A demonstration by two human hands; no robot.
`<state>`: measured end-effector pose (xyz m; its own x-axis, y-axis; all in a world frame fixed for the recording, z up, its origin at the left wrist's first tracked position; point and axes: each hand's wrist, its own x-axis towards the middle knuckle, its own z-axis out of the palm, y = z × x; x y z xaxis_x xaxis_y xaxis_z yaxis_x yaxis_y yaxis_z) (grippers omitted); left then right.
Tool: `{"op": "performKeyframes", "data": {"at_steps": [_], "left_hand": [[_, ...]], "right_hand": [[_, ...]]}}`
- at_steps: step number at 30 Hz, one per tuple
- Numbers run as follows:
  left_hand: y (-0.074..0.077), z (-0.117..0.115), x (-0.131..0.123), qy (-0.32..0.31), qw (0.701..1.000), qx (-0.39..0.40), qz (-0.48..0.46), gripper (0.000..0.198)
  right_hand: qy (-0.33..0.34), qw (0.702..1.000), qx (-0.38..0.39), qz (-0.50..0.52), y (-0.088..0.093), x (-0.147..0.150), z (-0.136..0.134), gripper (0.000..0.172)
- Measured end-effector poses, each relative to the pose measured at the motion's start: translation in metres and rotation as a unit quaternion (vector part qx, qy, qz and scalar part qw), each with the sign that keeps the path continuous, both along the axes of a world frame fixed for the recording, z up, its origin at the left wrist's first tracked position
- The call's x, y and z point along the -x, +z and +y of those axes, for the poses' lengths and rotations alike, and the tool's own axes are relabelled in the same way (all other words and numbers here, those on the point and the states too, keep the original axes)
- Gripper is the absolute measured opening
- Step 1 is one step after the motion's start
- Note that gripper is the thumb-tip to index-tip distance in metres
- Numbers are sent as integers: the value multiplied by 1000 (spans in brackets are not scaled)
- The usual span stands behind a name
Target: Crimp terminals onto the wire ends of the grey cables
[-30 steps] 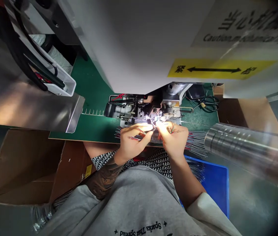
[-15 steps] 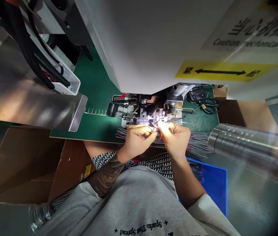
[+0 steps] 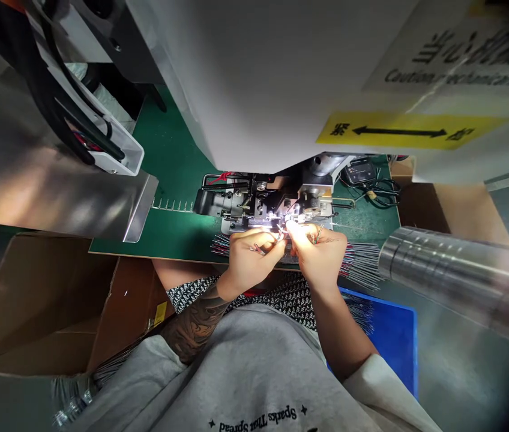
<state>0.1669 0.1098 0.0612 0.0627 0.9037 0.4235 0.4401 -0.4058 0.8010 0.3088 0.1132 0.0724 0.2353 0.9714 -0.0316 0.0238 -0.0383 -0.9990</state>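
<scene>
Thin, pliant wires [image 3: 280, 233] are being pinched by the closed left hand [image 3: 251, 261] and right hand [image 3: 322, 258], blocky metal machinery [image 3: 261, 207] being lit at twelve o'clock on the smooth green desk [image 3: 177, 235].

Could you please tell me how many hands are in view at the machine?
2: the left hand and, close beside it, the right hand, both holding thin wires at the lit mechanism. No others show.

On the flat green tabletop [image 3: 173, 138], a black-and-silver metal mechanism [image 3: 261, 201] is set, with thin grey wires [image 3: 361, 265] laid before it. Before the tabletop, an open brown cardboard box [image 3: 42, 300] is placed left, a blue plastic bin [image 3: 396, 345] right.
</scene>
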Motion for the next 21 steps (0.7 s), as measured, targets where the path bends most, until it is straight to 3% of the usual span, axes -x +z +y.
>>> {"op": "performKeyframes", "data": {"at_steps": [7, 16, 21], "left_hand": [[1, 2, 2, -11, 1000, -11, 13, 40], [3, 5, 6, -39, 999, -21, 30, 40], [8, 6, 5, -68, 997, -28, 6, 39]], "right_hand": [[20, 999, -17, -20, -3, -2, 0, 55], [51, 992, -112, -21, -3, -5, -15, 47], [49, 991, -124, 7, -4, -4, -19, 43]]}}
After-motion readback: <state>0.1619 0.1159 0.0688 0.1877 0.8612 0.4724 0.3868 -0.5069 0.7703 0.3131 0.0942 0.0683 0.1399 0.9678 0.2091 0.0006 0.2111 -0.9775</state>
